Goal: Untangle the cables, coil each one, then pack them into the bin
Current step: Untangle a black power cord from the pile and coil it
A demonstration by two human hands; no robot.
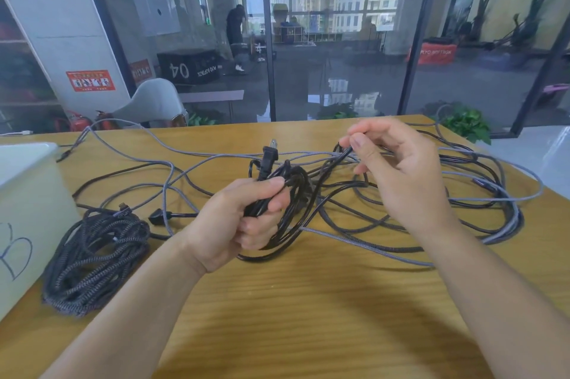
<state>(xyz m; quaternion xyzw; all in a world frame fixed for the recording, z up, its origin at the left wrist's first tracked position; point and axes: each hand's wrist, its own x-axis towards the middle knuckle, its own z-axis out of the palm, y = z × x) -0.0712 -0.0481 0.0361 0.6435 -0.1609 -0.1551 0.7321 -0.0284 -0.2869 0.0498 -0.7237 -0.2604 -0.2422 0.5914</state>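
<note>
wooden table (308, 301), glass wall behind. item: braided coil (92, 258), wound, lying beside white bin (27, 193), not yet packed. item: black cable (287, 193), part-coiled, bunched in left hand (243, 224)'s grip. right hand (398, 169) pinches its free strand. grey cables (462, 196) loose, tangled.

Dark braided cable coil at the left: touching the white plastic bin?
Cannot tell. In the head view, the dark braided cable coil lies beside the white plastic bin, edges overlapping without showing contact or gap.

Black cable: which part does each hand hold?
Left hand grips the black cable's coiled loops below the plug; right hand pinches a loose strand.
</note>
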